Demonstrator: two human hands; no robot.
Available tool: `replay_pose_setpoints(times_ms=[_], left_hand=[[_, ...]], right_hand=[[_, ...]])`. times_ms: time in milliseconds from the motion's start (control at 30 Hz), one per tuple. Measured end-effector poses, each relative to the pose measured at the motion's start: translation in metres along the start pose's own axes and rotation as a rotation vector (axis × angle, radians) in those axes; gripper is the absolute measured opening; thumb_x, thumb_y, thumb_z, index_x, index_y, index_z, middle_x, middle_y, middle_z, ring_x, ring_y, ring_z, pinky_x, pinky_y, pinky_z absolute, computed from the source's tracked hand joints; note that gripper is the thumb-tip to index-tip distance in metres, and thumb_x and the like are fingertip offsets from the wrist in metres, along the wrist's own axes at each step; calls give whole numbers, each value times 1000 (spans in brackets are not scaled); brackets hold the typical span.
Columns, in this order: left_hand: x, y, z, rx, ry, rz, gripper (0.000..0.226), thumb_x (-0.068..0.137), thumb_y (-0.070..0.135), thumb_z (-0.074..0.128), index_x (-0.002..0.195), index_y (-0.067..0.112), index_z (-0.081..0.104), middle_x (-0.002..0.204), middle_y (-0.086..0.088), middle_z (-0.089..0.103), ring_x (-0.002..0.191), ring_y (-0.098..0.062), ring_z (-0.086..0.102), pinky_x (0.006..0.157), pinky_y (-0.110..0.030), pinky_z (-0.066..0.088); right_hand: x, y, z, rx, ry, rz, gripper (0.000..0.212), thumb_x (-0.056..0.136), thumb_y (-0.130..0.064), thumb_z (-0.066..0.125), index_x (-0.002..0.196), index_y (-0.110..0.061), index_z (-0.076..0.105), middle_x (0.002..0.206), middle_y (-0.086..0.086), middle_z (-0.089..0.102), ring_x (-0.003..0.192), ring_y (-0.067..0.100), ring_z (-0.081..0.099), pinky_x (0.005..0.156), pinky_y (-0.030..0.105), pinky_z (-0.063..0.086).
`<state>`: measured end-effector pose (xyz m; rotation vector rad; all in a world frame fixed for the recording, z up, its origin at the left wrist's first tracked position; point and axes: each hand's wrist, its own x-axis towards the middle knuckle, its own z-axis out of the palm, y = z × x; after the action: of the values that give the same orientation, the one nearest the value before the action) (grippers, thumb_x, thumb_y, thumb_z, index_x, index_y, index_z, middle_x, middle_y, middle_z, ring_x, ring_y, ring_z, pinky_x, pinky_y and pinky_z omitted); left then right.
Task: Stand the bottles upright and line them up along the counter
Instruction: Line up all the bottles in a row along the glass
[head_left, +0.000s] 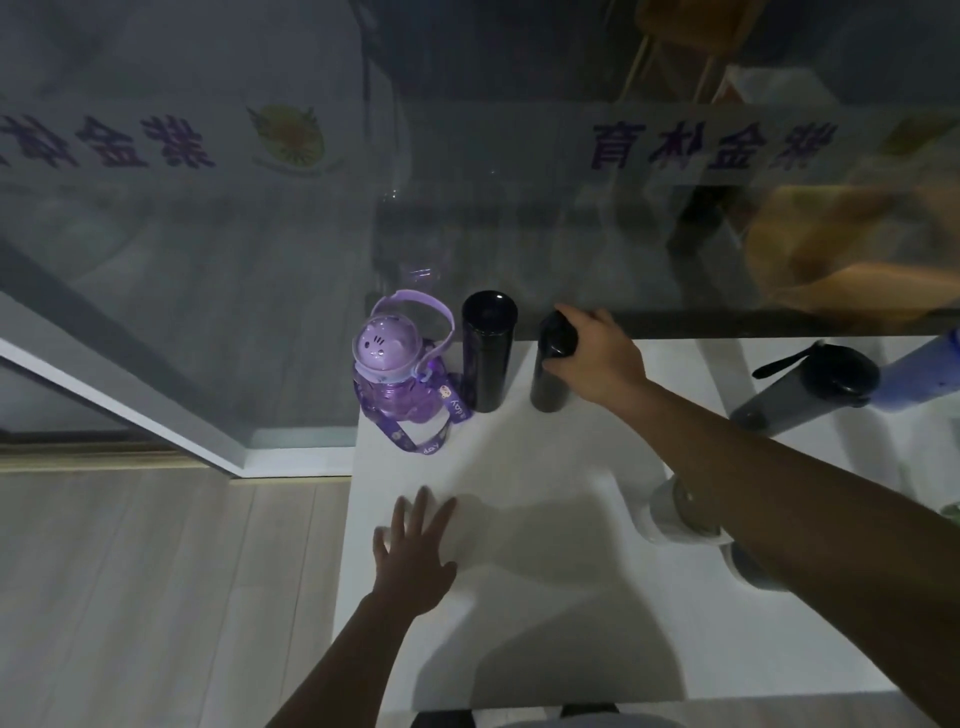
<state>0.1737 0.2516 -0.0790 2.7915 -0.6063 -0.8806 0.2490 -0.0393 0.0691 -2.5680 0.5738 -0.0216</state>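
Observation:
A purple cartoon bottle (392, 374) with a strap stands upright at the counter's far left corner. Beside it on the right stands a black flask (487, 353). My right hand (597, 358) grips the top of a second black flask (548, 387), which stands upright just right of the first. My left hand (415, 551) rests flat with fingers spread on the white counter (545, 623) near its left edge. A grey bottle with a black lid (805, 387) and a blue bottle (924, 374) stand at the far right. A pale bottle (680, 512) shows partly under my right forearm.
A glass wall (467, 208) with printed characters runs along the counter's far edge. The wooden floor (156, 597) lies left of the counter. A dark item (753, 569) sits half hidden under my right forearm.

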Motion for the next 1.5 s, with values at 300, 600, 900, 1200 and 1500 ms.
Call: replay_pose_setpoints(times_ms=[300, 600, 900, 1200, 1500], left_hand=[[2, 7, -3, -19, -16, -18, 84, 88, 32, 55, 152, 41, 1, 162, 2, -16, 149, -33, -12, 118, -56, 9], [3, 51, 1, -44, 14, 11, 86, 87, 40, 55, 153, 37, 0, 163, -3, -15, 150, -32, -9, 119, -53, 7], [12, 88, 13, -6, -8, 0, 87, 86, 57, 53, 153, 38, 0, 163, 0, -15, 150, -29, -8, 118, -55, 11], [13, 86, 20, 52, -12, -11, 91, 85, 59, 53, 152, 40, -5, 162, 0, -19, 150, -30, -10, 117, -55, 11], [10, 81, 20, 12, 1, -29, 91, 82, 49, 59, 151, 45, 0, 164, 3, -8, 151, -28, -3, 116, -52, 19]], right_hand=[[0, 7, -10, 91, -106, -6, 86, 76, -30, 76, 147, -34, 27, 145, 9, 38, 126, 37, 47, 101, 49, 46], [-75, 51, -74, 138, -50, 31, 69, 81, -43, 71, 140, -30, 39, 149, -2, 38, 132, 24, 43, 100, 29, 36], [-163, 121, -75, -76, -319, 93, 83, 72, -52, 72, 143, -40, 30, 147, -5, 37, 130, 25, 41, 106, 44, 38], [-154, 146, -54, -200, -396, -81, 78, 75, -33, 69, 143, -40, 29, 146, -2, 31, 124, 27, 40, 94, 37, 43], [-79, 138, -79, -207, -482, -102, 79, 61, -42, 78, 131, -37, 43, 125, 2, 47, 105, 28, 51, 85, 41, 51]])
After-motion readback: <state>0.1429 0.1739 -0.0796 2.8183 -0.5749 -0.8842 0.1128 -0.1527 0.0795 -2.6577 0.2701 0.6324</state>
